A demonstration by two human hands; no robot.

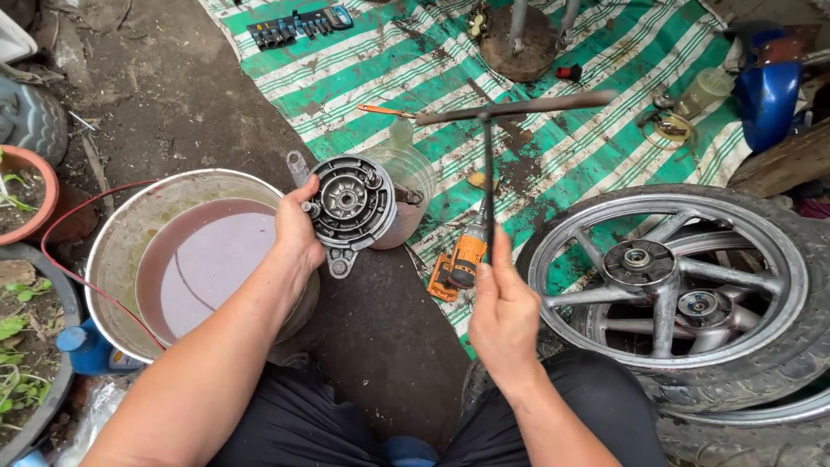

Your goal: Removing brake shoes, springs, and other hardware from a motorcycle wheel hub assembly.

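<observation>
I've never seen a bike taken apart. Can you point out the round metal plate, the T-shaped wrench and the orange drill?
round metal plate (350, 203): head view, on its centre hub, held by the left hand (298, 232).
T-shaped wrench (488, 173): head view, on its upright shaft, above the right hand (501, 316).
orange drill (467, 255): head view, on its orange body.

A basin (121, 233) of murky liquid, a wheel (670, 285), a striped tarp (605, 147).
</observation>
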